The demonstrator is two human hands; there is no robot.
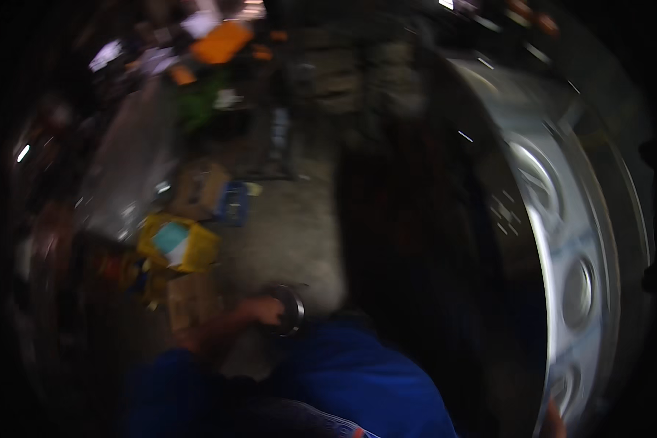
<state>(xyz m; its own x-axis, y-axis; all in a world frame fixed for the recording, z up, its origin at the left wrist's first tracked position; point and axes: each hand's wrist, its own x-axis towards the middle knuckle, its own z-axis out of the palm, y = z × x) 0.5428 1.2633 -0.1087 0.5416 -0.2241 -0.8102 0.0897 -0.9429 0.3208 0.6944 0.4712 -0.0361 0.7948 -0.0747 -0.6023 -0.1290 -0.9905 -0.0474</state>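
Observation:
Motion smears the whole picture. At the lower middle, my left hand (264, 311) is closed on a small round thing with a shiny rim (298, 312), whose kind I cannot make out. At the lower right edge, only a sliver of my right hand (555, 420) shows, against the inner edge of a long silver metal panel (562, 252). That panel curves down the right side and has several round recesses or openings. The fingers of the right hand are mostly hidden, so its grip is unclear.
Left of the grey floor (303, 226) stand a yellow container (201, 248), a blue box (233, 204) and cardboard boxes (197, 190). Clear plastic sheeting (128, 160) lies beyond them. Orange items (223, 42) are at the far left. Deep shadow fills the middle right.

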